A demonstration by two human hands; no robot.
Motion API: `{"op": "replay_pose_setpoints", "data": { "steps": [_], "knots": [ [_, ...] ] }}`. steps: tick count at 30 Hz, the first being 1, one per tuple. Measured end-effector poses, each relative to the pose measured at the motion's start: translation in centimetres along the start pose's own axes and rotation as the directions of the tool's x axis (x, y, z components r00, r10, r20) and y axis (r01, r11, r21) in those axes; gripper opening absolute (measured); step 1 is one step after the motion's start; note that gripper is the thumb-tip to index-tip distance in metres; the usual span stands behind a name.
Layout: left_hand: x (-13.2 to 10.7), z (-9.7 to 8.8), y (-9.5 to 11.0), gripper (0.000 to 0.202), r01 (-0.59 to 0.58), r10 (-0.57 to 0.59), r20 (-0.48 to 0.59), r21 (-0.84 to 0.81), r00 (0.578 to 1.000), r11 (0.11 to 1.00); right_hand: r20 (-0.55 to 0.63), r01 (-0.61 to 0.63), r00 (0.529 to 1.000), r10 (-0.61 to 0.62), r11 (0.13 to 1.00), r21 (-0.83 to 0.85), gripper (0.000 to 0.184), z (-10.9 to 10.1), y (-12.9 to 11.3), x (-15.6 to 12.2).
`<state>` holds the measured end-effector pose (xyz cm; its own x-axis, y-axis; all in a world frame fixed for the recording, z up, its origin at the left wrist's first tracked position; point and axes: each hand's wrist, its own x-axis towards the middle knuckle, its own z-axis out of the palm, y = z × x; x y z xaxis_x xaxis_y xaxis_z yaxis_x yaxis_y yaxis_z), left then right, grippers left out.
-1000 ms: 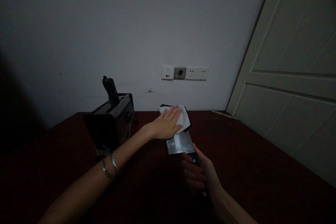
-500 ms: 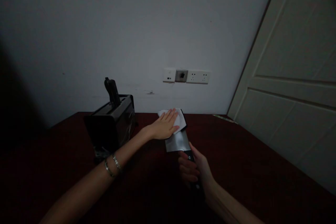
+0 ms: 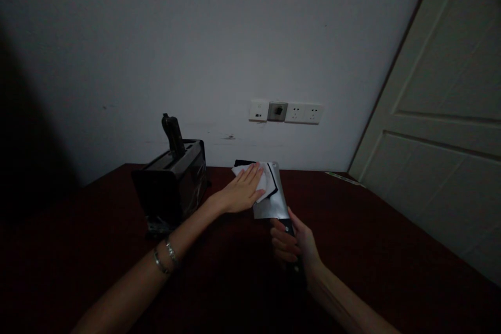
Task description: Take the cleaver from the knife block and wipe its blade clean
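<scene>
My right hand (image 3: 290,244) gripped the cleaver (image 3: 278,202), seemingly just above the table (image 3: 360,229), and there was my left hand (image 3: 243,191), fingers (image 3: 248,173) outstretched, flat on the white cloth (image 3: 267,181) against the blade (image 3: 270,210)!

Cleaver blade (image 3: 280,201) silver-grey, handle (image 3: 289,228) black. Cloth (image 3: 267,181) white, black along its edge. Worktop (image 3: 352,229) dark reddish-brown; wall (image 3: 195,52) at its far edge grey, bracelets (image 3: 170,251) silver.
</scene>
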<state>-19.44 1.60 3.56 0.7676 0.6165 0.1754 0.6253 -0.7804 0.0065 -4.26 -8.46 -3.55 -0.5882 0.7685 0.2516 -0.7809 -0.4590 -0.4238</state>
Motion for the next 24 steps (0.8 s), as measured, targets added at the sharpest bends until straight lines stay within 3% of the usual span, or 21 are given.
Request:
{"op": "replay_pose_setpoints", "data": {
  "steps": [8,10,16,18,24],
  "knots": [
    [-1.5,-0.3,4.1,0.062,-0.188,0.19,-0.033,0.067,0.981,0.98,0.01,0.032,0.999,-0.032,0.999,-0.04,0.043,0.1,-1.3,-0.5],
    [-1.3,-0.3,3.8,0.063,-0.181,0.184,-0.035,0.071,0.982,0.981,0.02,0.015,1.0,-0.015,0.999,-0.036,0.044,0.1,-1.1,-0.4],
    [-0.5,-1.0,0.1,0.061,-0.039,0.046,-0.07,0.096,0.996,0.995,0.091,-0.109,0.99,0.108,0.994,0.009,0.046,0.4,1.2,-0.3],
    [-0.6,-1.2,0.0,0.061,-0.03,0.037,-0.071,0.102,0.997,0.994,0.106,-0.122,0.987,0.12,0.992,0.017,0.046,0.5,1.5,-0.3],
    [-1.4,-0.2,4.2,0.062,-0.231,0.239,-0.065,0.115,0.969,0.966,0.111,-0.029,0.993,0.029,1.0,-0.003,0.032,0.0,0.3,-0.4]
  ]
}}
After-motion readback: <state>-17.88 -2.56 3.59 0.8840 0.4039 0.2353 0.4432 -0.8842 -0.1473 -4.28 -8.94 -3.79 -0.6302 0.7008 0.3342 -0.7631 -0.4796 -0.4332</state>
